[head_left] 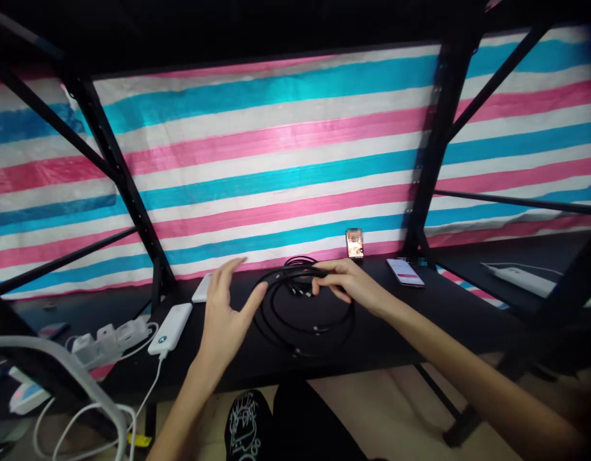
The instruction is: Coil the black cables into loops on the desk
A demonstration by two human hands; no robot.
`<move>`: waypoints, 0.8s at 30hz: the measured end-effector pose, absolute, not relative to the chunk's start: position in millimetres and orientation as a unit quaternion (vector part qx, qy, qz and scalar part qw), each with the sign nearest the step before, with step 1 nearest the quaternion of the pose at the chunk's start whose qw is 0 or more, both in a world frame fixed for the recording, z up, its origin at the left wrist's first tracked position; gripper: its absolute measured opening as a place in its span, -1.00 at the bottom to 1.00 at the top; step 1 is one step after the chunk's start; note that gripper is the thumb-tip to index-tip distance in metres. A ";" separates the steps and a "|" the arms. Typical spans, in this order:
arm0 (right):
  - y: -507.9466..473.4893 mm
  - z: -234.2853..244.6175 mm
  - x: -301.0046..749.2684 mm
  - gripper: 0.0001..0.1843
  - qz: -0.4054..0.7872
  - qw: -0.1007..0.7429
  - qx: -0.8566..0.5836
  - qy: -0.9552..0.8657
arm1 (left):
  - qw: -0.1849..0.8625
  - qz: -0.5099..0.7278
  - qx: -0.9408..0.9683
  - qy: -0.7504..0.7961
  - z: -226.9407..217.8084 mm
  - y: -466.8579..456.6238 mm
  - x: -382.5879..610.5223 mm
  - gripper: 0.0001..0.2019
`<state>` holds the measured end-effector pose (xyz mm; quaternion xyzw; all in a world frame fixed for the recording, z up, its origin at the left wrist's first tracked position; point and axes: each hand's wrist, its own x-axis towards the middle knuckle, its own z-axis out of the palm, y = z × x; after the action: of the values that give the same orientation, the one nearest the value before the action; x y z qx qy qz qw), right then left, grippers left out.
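Note:
A coil of black cable (302, 314) hangs in loops just above a black table (420, 320). My right hand (348, 282) pinches the top of the coil, fingers closed round the bundled strands. My left hand (228, 307) is open, fingers spread and upright, its thumb touching the left side of the loops. The cable's plug ends dangle inside the coil.
A white power bank (171, 328) lies at the left with a white lead and a power strip (110, 339) beside it. One phone (355, 244) stands against the striped tarp, another phone (405, 271) lies flat to the right. Black shelf struts frame the table.

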<state>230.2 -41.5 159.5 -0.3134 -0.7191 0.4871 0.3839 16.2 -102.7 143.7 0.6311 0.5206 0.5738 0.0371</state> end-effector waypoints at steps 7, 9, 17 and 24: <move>-45.9 184.7 214.7 -0.65 0.410 0.522 -0.246 -0.706 | 0.355 0.549 0.616 0.439 132.3 -83.4 36.2 -0.58; -40.8 184.0 212.1 -0.61 0.422 0.547 -0.242 -0.681 | 0.359 0.605 0.561 0.436 128.6 -78.5 38.2 -0.45; -14.4 143.9 198.2 -0.54 0.524 0.455 -0.279 -0.664 | 0.332 0.798 0.349 0.362 111.9 -59.1 32.7 -0.49; -17.1 118.0 209.6 -0.61 0.658 0.348 -0.218 -0.632 | 0.381 0.814 0.275 0.342 99.5 -52.9 21.7 -0.49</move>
<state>209.6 -17.1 118.0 -0.2183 -0.6315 0.6579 0.3475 21.7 -52.9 99.5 0.2749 0.3415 0.8140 0.3811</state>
